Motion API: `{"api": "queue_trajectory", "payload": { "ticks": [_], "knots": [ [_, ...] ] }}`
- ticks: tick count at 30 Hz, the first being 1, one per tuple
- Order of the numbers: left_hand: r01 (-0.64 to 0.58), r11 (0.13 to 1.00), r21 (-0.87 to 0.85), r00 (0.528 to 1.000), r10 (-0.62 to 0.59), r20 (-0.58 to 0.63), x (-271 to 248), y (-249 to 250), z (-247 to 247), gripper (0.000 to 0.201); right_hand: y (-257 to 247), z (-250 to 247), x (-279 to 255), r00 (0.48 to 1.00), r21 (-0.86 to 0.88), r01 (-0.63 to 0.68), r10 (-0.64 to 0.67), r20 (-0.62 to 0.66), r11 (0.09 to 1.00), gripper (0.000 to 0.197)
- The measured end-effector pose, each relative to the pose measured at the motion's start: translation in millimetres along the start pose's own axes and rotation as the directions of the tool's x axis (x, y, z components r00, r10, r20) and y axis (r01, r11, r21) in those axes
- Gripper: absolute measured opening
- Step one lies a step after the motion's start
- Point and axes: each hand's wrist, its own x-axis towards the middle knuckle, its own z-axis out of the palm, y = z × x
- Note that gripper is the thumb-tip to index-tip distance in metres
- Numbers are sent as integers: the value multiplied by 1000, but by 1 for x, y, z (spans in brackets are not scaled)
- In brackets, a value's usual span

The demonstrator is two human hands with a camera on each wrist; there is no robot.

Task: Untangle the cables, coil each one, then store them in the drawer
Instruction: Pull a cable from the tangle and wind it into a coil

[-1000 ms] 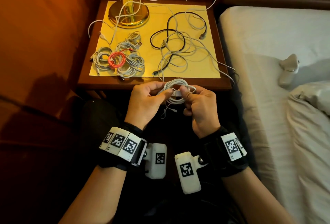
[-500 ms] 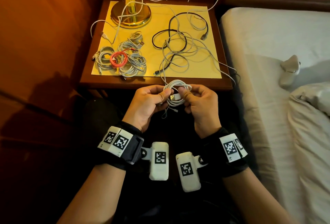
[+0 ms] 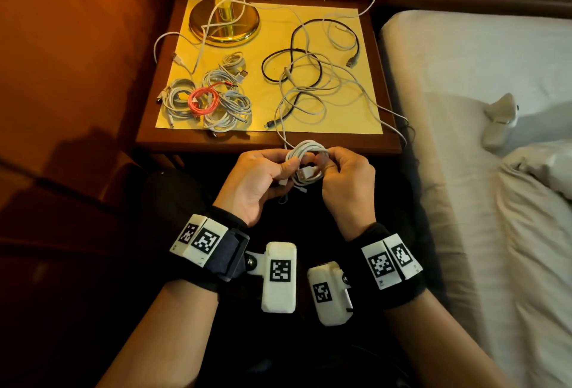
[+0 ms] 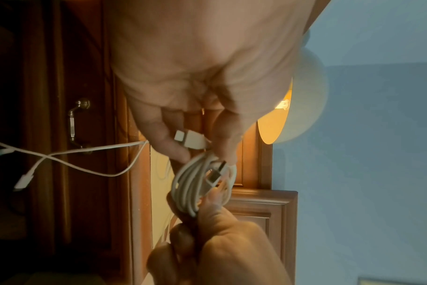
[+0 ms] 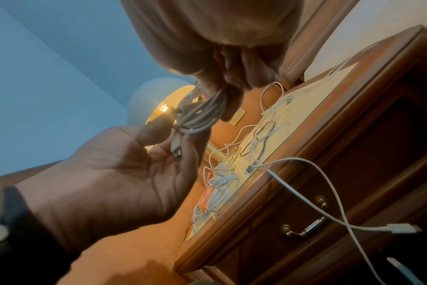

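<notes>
A small white coiled cable (image 3: 305, 155) is held in front of the nightstand's near edge, between both hands. My left hand (image 3: 278, 169) pinches its left side by thumb and fingers, with a white plug (image 4: 189, 139) against the fingers. My right hand (image 3: 326, 162) curls its fingers over the coil's (image 5: 202, 115) right side. A silver USB plug (image 3: 305, 174) pokes out at the coil's middle. On the yellow mat lie several finished coils (image 3: 216, 103), one of them red (image 3: 201, 100), and a loose tangle of black and white cables (image 3: 309, 84). The drawer (image 5: 305, 229) below is closed.
A brass lamp base (image 3: 224, 21) stands at the nightstand's back left with a white cable draped over it. Loose white cable (image 5: 305, 173) hangs over the front edge across the drawer handle (image 4: 77, 125). The bed (image 3: 464, 171) lies to the right, a wooden wall to the left.
Both hands kept hold of the coil. My right hand has rolled its fingers further over the coil, and the USB plug now sits at the coil's middle.
</notes>
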Motion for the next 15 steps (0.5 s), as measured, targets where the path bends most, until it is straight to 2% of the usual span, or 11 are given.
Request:
{"api": "queue_trajectory", "payload": {
  "ticks": [4,6,9,13,15],
  "knots": [
    [3,1000,23,1000,-2,-22,1,2,-2,20,0,1,2,998,57,-14,11,62,998,20],
    [12,1000,6,1000,-12,-20,2,2,-5,20,1,0,1,990,201,-70,44,131,977,22],
    [9,1000,-30,1000,-9,6,2,1,-8,22,-2,-4,0,959,401,-188,80,272,897,28],
    [-76,995,-70,997,74,-25,4,2,-9,16,-2,-5,14,962,287,-86,4,273,954,25],
    [-126,991,-48,991,124,-52,8,7,-12,13,-4,-1,20,971,277,-89,21,238,957,23]
  ]
}}
